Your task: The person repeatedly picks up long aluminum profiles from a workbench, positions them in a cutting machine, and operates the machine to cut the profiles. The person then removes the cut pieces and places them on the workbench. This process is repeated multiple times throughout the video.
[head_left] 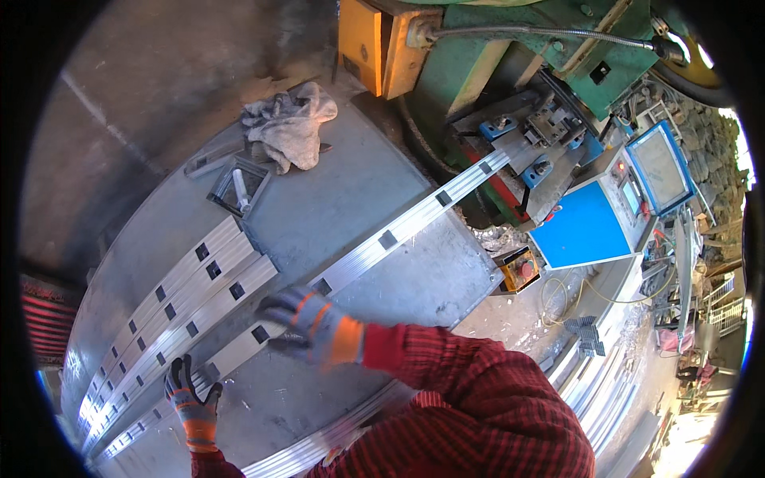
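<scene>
A long silvery aluminium profile (414, 221) with dark square holes runs diagonally across a grey metal table (351, 159), its far end inside a green press machine (550, 119). My right hand (315, 323), in a grey glove with orange bands, is over the profile's middle. It is blurred, with thumb and fingers apart on either side of the bar; contact is unclear. My left hand (194, 402), gloved alike, is open beside the profile's near left part, fingers spread and thumb out. Several similar holed profiles (227, 267) lie side by side at the left.
A crumpled grey cloth (291, 123) and a small metal frame (237, 187) lie at the table's far side. A blue control cabinet (586, 227) and a yellow button box (519, 269) stand at the right. More metal bars (606, 398) lie at lower right.
</scene>
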The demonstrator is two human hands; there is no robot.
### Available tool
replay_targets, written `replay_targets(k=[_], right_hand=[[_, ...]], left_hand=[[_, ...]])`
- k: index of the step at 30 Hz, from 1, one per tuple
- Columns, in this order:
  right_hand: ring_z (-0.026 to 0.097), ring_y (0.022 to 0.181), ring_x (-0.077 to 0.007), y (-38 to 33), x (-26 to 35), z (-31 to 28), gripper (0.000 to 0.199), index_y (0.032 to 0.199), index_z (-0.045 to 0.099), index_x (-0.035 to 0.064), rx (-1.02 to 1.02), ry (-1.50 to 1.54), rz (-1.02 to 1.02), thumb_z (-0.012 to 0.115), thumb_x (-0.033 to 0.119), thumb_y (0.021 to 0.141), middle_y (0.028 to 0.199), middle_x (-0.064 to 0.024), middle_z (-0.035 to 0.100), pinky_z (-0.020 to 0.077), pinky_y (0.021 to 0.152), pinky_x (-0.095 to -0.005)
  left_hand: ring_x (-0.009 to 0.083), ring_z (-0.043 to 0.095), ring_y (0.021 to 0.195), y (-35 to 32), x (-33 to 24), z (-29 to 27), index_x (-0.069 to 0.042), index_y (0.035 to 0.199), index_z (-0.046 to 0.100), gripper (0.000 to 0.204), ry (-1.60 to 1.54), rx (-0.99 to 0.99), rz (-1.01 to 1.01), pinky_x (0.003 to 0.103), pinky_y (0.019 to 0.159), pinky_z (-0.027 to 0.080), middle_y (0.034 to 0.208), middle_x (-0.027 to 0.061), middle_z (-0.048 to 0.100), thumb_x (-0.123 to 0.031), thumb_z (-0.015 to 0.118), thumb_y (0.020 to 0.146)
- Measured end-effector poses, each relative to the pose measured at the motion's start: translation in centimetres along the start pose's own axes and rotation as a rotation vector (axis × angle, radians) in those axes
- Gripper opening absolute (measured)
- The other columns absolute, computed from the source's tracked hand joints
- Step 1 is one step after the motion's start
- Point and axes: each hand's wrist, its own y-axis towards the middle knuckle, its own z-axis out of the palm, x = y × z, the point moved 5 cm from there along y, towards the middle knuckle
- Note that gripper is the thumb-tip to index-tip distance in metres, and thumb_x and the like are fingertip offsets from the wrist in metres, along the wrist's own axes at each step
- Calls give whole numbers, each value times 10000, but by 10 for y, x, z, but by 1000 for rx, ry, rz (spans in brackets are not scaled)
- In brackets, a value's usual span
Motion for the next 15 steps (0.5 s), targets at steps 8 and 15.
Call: replay_targets(k=[8, 15], right_hand=[[347, 1366, -368, -59, -123, -186, 881, 1393, 521, 133, 150, -719, 293, 743, 629, 700, 1434, -142, 446, 215, 1150, -582], [448, 1290, -375, -78, -176, -204, 644, 1313, 552, 90, 451, -946, 259, 714, 345, 744, 1342, -157, 529, 305, 1162, -505]], left_hand=[[232, 553, 1209, -65, -63, 34, 17, 1375, 526, 454, -703, -416, -354, 364, 1065, 425, 1316, 142, 590, 39, 600, 927], [261, 635, 1098, -100, -120, 80, -70, 1415, 484, 489, -1825, -155, -787, 435, 937, 548, 1286, 125, 596, -303, 607, 1003]])
